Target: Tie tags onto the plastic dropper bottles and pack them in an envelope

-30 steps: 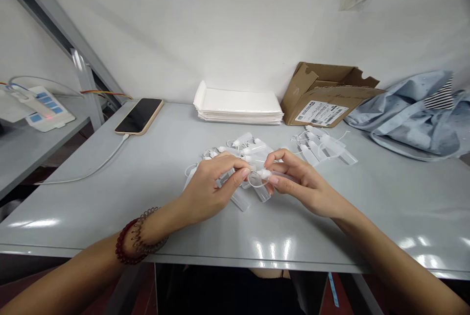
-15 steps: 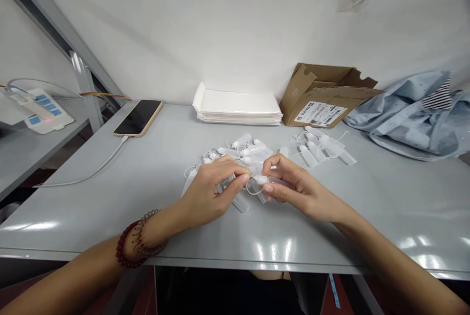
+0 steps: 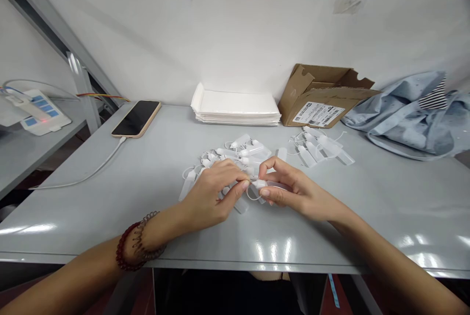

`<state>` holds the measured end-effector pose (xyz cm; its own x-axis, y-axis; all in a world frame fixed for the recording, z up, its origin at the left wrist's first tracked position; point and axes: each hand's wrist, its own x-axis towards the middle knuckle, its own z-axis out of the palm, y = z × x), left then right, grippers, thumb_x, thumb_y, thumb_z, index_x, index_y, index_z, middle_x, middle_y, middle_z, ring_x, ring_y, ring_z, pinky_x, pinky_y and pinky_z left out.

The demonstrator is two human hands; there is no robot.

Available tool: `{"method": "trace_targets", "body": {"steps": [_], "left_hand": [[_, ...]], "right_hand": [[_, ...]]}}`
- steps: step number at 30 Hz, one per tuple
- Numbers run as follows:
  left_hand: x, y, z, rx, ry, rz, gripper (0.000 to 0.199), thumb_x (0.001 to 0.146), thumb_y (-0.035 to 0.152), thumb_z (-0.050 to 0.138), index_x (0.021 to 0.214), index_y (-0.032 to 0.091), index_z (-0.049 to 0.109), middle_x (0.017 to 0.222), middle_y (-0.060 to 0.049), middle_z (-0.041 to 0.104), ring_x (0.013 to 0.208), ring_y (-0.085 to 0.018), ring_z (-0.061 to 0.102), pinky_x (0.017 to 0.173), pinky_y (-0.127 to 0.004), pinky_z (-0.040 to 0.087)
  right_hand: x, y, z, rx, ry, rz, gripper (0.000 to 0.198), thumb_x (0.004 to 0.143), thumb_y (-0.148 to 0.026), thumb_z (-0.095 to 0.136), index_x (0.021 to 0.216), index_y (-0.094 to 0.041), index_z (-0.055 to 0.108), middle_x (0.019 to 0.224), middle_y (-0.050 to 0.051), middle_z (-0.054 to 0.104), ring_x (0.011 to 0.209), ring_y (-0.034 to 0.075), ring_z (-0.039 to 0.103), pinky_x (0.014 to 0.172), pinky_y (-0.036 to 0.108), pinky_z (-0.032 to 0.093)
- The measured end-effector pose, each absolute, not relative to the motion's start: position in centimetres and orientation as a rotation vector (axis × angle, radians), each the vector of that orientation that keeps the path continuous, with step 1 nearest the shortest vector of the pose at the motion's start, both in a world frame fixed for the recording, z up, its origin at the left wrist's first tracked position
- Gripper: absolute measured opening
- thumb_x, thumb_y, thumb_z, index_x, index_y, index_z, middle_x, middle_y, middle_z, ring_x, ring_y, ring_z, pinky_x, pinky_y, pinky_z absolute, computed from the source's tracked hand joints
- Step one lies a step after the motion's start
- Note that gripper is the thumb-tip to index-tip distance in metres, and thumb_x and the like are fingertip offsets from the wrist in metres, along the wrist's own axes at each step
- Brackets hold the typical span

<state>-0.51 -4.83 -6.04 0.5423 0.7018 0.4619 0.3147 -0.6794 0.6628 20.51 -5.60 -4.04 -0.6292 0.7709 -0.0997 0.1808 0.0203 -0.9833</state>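
Thumb and forefinger of my right hand (image 3: pixel 290 188) pinch a small translucent plastic piece (image 3: pixel 260 184) by its white cap end. Its flat clear body runs back under the fingers, partly hidden. My left hand (image 3: pixel 216 192) pinches the thin white cord (image 3: pixel 250 188) at the cap's tip, and the loop hangs between the hands. Beneath and behind lies a loose pile of similar capped pieces (image 3: pixel 251 150), each with a cord loop. A second group of them (image 3: pixel 323 146) rests to the right, near the box.
At the back stand a stack of white envelopes (image 3: pixel 237 107) and an open cardboard box (image 3: pixel 330 94). A blue-grey cloth item (image 3: pixel 407 119) lies at the right. To the left, a phone (image 3: pixel 136 119) is plugged into a white cable (image 3: pixel 95 173); a power strip (image 3: pixel 46 111) sits beyond.
Both hands keep their pinch at nearly the same place. The held piece has shifted very slightly; the whole view has moved a little.
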Motion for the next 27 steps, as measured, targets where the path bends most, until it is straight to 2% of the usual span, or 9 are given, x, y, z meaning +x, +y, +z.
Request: {"method": "trace_targets", "body": {"steps": [4,9,14,16,21,27], "left_hand": [[-0.5,-4.4,-6.3,2.362,0.818,1.0,0.015,0.09,0.015,0.048,0.085,0.017,0.062,0.075,-0.001,0.065,0.074,-0.015,0.053,0.073,-0.032,0.041],[-1.1,-3.6,-6.5,2.491,0.948,1.067,0.013,0.089,0.014,0.049,0.084,0.017,0.061,0.079,-0.002,0.066,0.08,-0.016,0.055,0.077,-0.034,0.04],[-1.5,-2.8,-6.7,2.586,1.094,1.085,0.014,0.088,0.014,0.05,0.081,0.016,0.061,0.08,-0.002,0.067,0.081,-0.017,0.054,0.075,-0.033,0.038],[-1.5,-2.7,-6.8,2.607,1.129,1.062,0.014,0.087,0.014,0.05,0.08,0.016,0.061,0.08,-0.003,0.067,0.081,-0.017,0.054,0.074,-0.033,0.037],[-1.5,-2.8,-6.9,2.604,1.2,1.048,0.014,0.087,0.014,0.05,0.08,0.017,0.062,0.082,-0.003,0.068,0.083,-0.018,0.054,0.076,-0.035,0.038],[-1.4,-2.9,-6.7,2.548,1.268,1.094,0.014,0.087,0.016,0.049,0.083,0.017,0.062,0.081,-0.003,0.068,0.083,-0.019,0.056,0.076,-0.035,0.039]], "right_hand": [[20.6,-4.9,-4.0,-1.052,-1.959,1.499,0.023,0.09,-0.039,0.053,0.102,-0.023,0.041,0.066,-0.004,0.055,0.063,0.01,0.051,0.056,0.022,0.035],[23.4,-3.1,-3.5,-1.324,-2.024,1.048,0.036,0.087,-0.049,0.053,0.108,-0.021,0.045,0.063,-0.003,0.059,0.05,0.01,0.046,0.047,0.022,0.031],[27.9,-0.9,-3.8,-1.771,-1.985,0.377,0.028,0.082,-0.046,0.057,0.094,-0.021,0.054,0.073,0.003,0.066,0.059,0.016,0.056,0.055,0.027,0.037],[29.1,-0.2,-4.3,-1.912,-2.062,0.227,0.023,0.081,-0.042,0.057,0.091,-0.021,0.055,0.076,0.004,0.067,0.063,0.018,0.058,0.057,0.029,0.038],[29.6,0.2,-5.1,-2.105,-2.14,0.057,0.023,0.08,-0.037,0.054,0.095,-0.019,0.057,0.081,0.006,0.069,0.072,0.023,0.06,0.054,0.029,0.035],[28.7,0.1,-5.2,-2.235,-2.158,0.161,0.022,0.079,-0.034,0.055,0.094,-0.019,0.059,0.083,0.007,0.07,0.078,0.026,0.061,0.055,0.031,0.038]]}}
